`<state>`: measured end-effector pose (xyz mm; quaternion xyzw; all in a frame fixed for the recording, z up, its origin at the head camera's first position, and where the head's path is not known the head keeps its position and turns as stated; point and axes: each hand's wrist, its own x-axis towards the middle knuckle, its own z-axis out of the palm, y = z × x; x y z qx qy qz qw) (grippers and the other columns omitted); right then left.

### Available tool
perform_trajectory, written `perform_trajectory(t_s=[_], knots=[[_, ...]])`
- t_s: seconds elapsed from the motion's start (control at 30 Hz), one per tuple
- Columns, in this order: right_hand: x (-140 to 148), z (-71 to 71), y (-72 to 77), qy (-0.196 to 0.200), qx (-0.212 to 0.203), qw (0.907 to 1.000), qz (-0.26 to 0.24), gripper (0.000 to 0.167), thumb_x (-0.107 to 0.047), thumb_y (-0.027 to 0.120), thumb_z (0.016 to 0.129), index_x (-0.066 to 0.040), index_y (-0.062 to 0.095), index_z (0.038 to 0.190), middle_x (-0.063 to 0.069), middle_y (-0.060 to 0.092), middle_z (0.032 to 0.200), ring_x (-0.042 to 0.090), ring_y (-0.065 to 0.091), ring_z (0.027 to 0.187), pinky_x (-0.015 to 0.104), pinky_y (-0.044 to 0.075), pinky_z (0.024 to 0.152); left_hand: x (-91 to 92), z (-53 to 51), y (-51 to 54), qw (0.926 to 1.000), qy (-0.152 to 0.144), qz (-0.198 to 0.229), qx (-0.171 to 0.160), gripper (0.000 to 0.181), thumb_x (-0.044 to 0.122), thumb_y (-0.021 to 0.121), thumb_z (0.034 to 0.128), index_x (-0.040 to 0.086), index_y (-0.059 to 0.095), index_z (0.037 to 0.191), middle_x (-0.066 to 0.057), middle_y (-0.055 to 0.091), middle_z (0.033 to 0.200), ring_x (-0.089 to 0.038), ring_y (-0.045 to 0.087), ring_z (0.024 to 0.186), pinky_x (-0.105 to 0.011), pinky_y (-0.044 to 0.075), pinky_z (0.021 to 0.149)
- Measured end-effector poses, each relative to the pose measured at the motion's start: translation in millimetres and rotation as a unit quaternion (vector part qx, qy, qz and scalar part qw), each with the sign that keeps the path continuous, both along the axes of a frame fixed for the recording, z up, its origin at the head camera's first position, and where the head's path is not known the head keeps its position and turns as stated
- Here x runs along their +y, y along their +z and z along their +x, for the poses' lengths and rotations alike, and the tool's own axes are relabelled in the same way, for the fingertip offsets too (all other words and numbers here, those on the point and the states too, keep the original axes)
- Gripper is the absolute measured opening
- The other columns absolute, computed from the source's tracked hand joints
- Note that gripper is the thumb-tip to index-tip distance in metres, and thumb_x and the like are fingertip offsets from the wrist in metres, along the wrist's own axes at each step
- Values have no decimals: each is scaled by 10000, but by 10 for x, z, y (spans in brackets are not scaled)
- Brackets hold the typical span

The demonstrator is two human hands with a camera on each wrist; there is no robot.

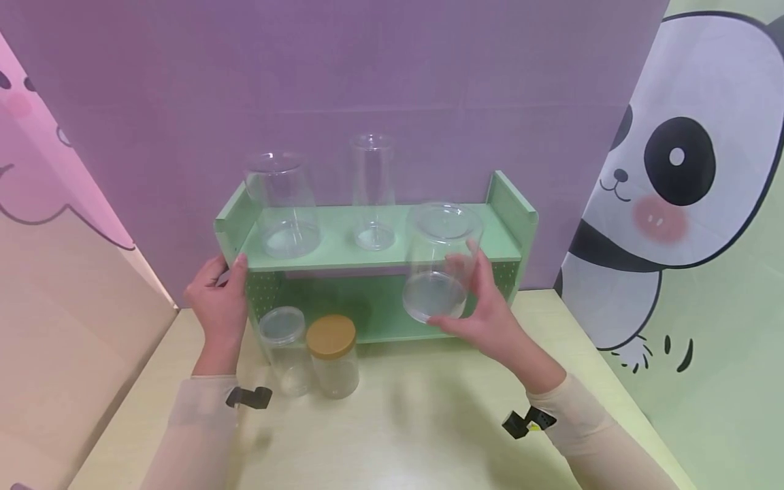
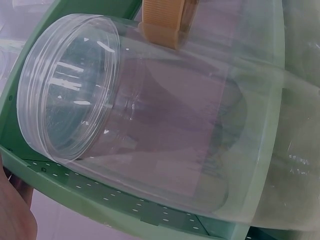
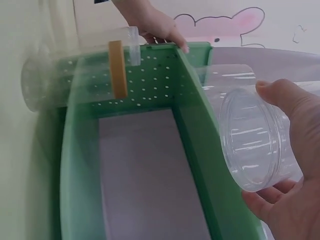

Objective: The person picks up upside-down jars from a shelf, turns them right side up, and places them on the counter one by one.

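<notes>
My right hand (image 1: 486, 309) holds a clear jar (image 1: 431, 252), thumb at its lower end and fingers round its far side, in front of the upper board of a green two-tier shelf (image 1: 333, 262). One round end of that jar (image 3: 250, 140) faces the right wrist camera. My left hand (image 1: 220, 296) grips the left side panel of the shelf; the right wrist view shows this hand (image 3: 152, 22) at the panel's edge. On the upper board stand a wide clear jar (image 1: 283, 211) and a tall narrow clear jar (image 1: 373, 184).
Before the shelf, on the pale table (image 1: 392, 422), stand a clear-lidded jar (image 1: 288, 354) and a jar with a wood-coloured lid (image 1: 333, 337), side by side at the left. A purple panel (image 1: 398, 68) rises behind. A panda picture (image 1: 667, 177) is on the right wall.
</notes>
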<state>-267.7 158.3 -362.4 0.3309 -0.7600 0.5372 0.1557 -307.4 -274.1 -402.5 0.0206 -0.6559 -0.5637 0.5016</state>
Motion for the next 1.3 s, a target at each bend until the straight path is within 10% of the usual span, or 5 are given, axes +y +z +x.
perform_trajectory(t_s=[0.63, 0.93, 1.3], knots=[[-140, 80, -493, 611, -366, 9975, -27, 1318, -3, 1003, 764, -320, 193, 1755, 155, 518, 1613, 383, 559, 1463, 663, 480, 1157, -6, 12, 5, 10000, -18, 12, -63, 210, 84, 781, 1008, -32, 837, 1174, 258, 717, 973, -14, 708, 919, -96, 594, 815], [-201, 125, -660, 626, -545, 9965, 69, 1289, -51, 1025, 758, -329, 237, 1740, 20, 537, 1624, 322, 540, 1494, 690, 419, 1193, 196, 266, 241, 10000, -57, 36, -42, 226, 49, 744, 1016, -102, 805, 1172, 207, 743, 981, 22, 689, 913, -86, 585, 821], [-248, 170, -764, 651, -661, 9957, 62, 1300, -43, 1015, 758, -297, 218, 1753, 100, 525, 1635, 367, 514, 1512, 699, 392, 1227, -19, 49, 37, 9992, -38, -8, -393, 259, 146, 778, 1033, -10, 824, 1234, 180, 741, 1024, -17, 698, 982, -115, 599, 848]])
